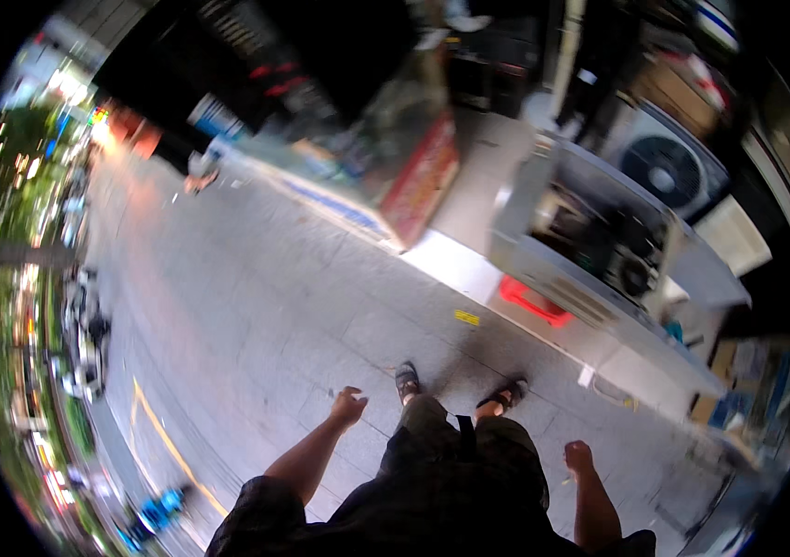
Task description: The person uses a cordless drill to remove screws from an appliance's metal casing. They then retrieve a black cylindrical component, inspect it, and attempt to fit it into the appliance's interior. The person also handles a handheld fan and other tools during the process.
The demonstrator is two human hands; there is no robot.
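Observation:
My left hand (348, 408) hangs out over the grey paving, left of my legs. Its fingers are loosely bent and a little apart, and it holds nothing that I can see. On the other side, my right hand (578, 457) hangs beside my right leg with its fingers curled into a loose fist. Nothing shows in it. Neither hand touches any object. Below me are my feet in dark sandals (407, 378), standing on the pavement (274, 306).
Ahead to the right, an opened grey appliance casing (562, 278) with dark parts stands by a fan unit (662, 172). A red plastic item (534, 302) lies under it. A glass display counter (413, 186) stands ahead. Parked two-wheelers (84, 343) and a blue vehicle (158, 511) are at left.

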